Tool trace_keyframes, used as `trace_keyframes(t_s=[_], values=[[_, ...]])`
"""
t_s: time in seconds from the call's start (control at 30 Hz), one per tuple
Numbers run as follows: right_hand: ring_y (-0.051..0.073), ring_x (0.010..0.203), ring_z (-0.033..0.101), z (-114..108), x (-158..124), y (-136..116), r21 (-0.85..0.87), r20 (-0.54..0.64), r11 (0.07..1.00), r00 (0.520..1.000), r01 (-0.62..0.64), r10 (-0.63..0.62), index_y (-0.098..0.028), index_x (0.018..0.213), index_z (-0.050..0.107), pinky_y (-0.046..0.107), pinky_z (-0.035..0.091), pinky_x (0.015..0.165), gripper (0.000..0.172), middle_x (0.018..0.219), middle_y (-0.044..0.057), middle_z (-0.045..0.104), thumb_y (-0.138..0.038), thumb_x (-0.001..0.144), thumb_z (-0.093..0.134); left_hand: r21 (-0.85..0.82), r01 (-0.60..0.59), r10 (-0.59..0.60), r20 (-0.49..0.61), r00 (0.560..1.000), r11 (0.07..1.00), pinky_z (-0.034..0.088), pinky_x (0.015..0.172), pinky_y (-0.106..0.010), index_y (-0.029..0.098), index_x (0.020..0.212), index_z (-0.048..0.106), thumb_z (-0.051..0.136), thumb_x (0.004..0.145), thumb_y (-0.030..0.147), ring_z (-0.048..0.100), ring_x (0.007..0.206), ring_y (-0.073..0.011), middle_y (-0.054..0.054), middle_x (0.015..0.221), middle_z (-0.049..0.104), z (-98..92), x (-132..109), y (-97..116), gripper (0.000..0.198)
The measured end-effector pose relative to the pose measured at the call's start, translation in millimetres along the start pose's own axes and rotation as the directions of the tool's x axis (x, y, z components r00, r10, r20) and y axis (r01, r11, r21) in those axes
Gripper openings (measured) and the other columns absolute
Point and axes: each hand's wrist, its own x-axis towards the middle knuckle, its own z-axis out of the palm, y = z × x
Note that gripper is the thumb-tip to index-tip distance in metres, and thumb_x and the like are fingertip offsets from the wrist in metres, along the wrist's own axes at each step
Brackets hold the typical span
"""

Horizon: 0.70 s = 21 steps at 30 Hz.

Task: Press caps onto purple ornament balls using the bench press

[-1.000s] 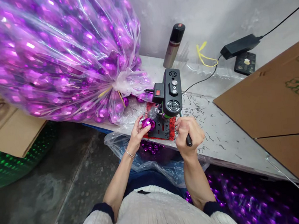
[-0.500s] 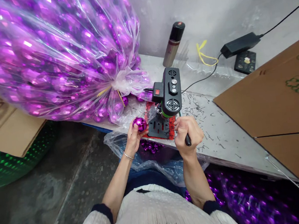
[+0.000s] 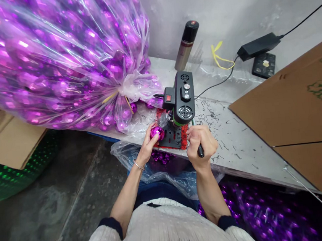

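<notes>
My left hand (image 3: pixel 148 145) pinches a shiny purple ball (image 3: pixel 157 132) at the left edge of the small black bench drill's (image 3: pixel 182 98) slotted base plate (image 3: pixel 172 136). My right hand (image 3: pixel 200 144) is closed around the drill's black lever handle (image 3: pixel 200 151), just right of the base. A red sheet (image 3: pixel 184 141) lies under the base plate. The drill's bit is hidden under its head.
A huge clear bag of purple balls (image 3: pixel 56 58) fills the left of the grey worktable (image 3: pixel 238 143). An open bag of purple balls (image 3: pixel 165 162) sits in my lap. A spray can (image 3: pixel 186 45), power adapter (image 3: pixel 258 47) and brown cardboard (image 3: pixel 301 117) stand behind and right. Black shavings litter the table.
My left hand drew the ball away to the left and toward me, then brought it back to the base plate's left edge. My right hand stayed on the lever.
</notes>
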Motion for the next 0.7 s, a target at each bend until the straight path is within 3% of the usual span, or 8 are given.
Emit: trace_keyframes(t_s=[0.1,0.27,0.37,0.47,0.7], values=[[0.013,0.066,0.062,-0.6,-0.4,-0.2,-0.039,0.011,0.999,1.0,0.0,0.001,-0.023,0.076,0.052,0.028,0.047,0.061,0.026,0.069,0.0,0.061,-0.013,0.098,0.045,0.003,0.0,0.0,-0.023,1.0,1.0,0.049,0.11,-0.038,0.028,0.149,0.047,0.068,0.09,0.057,0.057,0.135,-0.0264,-0.01,0.151,0.054,1.7,2.9,-3.3,0.069],[0.013,0.067,0.062,-1.4,-1.3,1.0,-0.028,0.024,1.0,1.0,0.008,-0.008,-0.023,0.077,0.054,0.027,0.047,0.062,0.025,0.07,0.001,0.063,-0.012,0.098,0.045,0.129,-0.023,0.039,-0.129,0.991,0.991,0.056,0.097,-0.041,0.021,0.134,0.056,0.084,0.072,0.063,0.07,0.102,-0.0255,-0.011,0.117,0.07,8.1,6.9,-6.7,0.08],[0.013,0.067,0.062,-1.6,-1.2,1.2,-0.013,0.021,1.0,1.0,0.01,-0.01,-0.023,0.077,0.054,0.028,0.047,0.063,0.024,0.071,0.001,0.064,-0.011,0.096,0.046,0.337,-0.143,0.193,-0.117,0.974,0.93,0.053,0.103,-0.045,0.022,0.124,0.065,0.086,0.07,0.063,0.068,0.111,-0.0291,-0.011,0.12,0.07,10.9,9.1,-6.2,0.071],[0.014,0.067,0.063,-1.7,-1.2,0.8,-0.015,0.025,1.0,1.0,0.013,-0.012,-0.023,0.077,0.055,0.028,0.047,0.064,0.024,0.072,0.001,0.064,-0.011,0.096,0.046,0.466,-0.254,0.303,-0.032,0.952,0.848,0.049,0.109,-0.046,0.025,0.129,0.065,0.08,0.078,0.062,0.063,0.123,-0.0309,-0.012,0.128,0.066,12.1,13.1,-7.3,0.064],[0.013,0.066,0.062,-1.9,-2.4,0.5,-0.039,0.036,0.999,0.999,0.023,-0.021,-0.023,0.078,0.054,0.027,0.046,0.062,0.023,0.073,0.001,0.065,-0.011,0.096,0.046,0.492,-0.357,0.357,0.099,0.929,0.794,0.044,0.115,-0.051,0.022,0.138,0.059,0.076,0.083,0.06,0.059,0.131,-0.0337,-0.015,0.136,0.065,14.7,25.3,-18.2,0.069]])
